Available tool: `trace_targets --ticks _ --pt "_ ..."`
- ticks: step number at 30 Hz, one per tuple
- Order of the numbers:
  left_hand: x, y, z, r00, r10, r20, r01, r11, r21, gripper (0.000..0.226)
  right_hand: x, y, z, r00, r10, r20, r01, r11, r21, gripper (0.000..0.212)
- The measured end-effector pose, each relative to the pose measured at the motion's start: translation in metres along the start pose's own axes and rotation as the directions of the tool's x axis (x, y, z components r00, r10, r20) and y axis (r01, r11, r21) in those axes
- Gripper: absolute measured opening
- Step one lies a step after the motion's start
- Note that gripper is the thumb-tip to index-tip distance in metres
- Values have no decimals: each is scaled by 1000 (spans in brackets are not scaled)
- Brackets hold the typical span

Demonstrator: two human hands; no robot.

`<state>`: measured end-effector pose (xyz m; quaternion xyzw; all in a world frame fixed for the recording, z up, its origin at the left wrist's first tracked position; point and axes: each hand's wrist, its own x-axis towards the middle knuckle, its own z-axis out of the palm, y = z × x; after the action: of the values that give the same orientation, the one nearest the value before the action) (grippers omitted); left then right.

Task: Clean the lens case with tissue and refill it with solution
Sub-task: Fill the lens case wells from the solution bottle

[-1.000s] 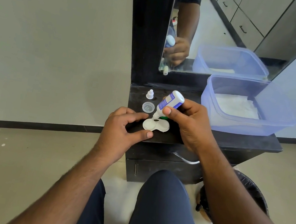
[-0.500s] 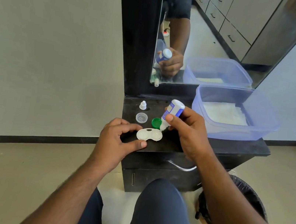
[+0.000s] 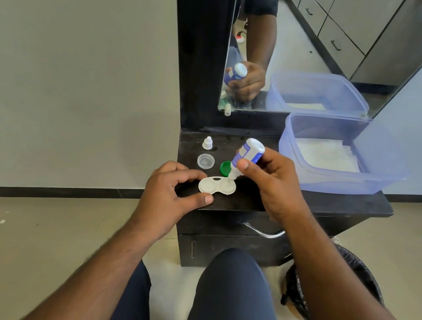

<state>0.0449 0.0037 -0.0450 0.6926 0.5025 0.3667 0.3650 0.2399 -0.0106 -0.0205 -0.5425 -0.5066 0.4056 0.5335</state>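
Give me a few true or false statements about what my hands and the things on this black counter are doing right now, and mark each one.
1. The right hand holds the small white squeeze bottle with the blue label tipped nozzle-down over the white two-well plastic lens case. True.
2. The nozzle points at the case's left well. False: it is over the right well.
3. The left hand steadies the case at its left end. True.
4. The round green cap is screwed onto the case. False: it lies loose on the black counter behind the case.
5. The translucent blue plastic tub holds white tissue. True.
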Motion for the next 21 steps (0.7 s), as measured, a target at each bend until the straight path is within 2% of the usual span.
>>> trace_targets --ticks 7,14,21 --pt "-1 1 0 1000 0 -1 0 1000 0 36 -1 0 0 1000 12 -4 -12 1000 -27 23" --pt "-1 1 0 1000 0 -3 0 1000 6 36 -2 -2 -1 1000 -10 21 11 999 -37 17" --pt "-1 0 -1 1000 7 -4 -7 1000 -2 35 -2 0 0 999 -37 -32 40 996 84 20"
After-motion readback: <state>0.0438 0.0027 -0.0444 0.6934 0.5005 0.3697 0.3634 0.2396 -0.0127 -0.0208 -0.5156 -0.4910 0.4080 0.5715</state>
